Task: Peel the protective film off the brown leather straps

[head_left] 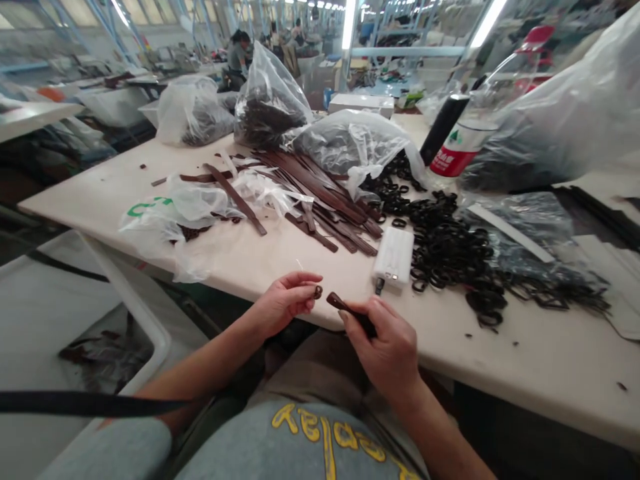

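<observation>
My left hand (287, 301) pinches a small dark ring (318, 291) between thumb and fingertips, just above the near table edge. My right hand (387, 347) grips a brown leather strap (345, 308), whose rounded end points toward the ring, a short gap apart. Both hands hover over my lap at the edge of the pale table (250, 257).
A pile of brown straps (325, 193) lies mid-table, a heap of black rings (450, 247) to the right, and a white power bank (394, 257) between them. Plastic bags (270, 100) of parts stand behind, with a bottle (467, 137). A white bin (100, 327) sits at my left.
</observation>
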Available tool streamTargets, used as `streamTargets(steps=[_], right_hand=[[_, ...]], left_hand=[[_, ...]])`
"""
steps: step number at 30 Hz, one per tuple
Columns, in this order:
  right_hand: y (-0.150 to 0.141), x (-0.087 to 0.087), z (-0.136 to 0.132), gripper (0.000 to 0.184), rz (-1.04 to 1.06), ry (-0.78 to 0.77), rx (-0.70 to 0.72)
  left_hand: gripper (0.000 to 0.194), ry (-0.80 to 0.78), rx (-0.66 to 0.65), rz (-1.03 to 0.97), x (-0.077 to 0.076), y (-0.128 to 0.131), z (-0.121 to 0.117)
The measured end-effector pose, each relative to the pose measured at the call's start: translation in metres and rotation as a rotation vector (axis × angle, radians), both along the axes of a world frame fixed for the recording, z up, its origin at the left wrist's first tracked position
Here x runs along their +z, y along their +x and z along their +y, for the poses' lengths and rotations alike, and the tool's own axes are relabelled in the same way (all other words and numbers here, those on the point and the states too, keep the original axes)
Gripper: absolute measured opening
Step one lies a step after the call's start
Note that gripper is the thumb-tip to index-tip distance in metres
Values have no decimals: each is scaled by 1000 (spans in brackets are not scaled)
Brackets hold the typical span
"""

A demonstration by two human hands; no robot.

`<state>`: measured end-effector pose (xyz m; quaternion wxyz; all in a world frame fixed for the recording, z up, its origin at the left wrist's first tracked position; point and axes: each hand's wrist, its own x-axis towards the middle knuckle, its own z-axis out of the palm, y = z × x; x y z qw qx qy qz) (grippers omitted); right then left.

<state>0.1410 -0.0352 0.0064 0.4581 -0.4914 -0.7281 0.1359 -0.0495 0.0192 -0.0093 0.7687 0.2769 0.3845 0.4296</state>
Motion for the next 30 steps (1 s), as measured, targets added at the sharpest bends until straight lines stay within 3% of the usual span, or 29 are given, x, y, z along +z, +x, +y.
streamTargets(steps=[6, 20, 30], right_hand=[[3, -5, -8, 10, -153, 31, -47], [5, -14, -10, 12, -158, 14, -53], [12, -10, -14, 14, -242, 52, -139]], left_hand=[[29, 121, -19, 38, -7, 17, -12], [46, -154, 67, -137, -7, 24, -16], [50, 95, 162, 72, -3, 30, -14]])
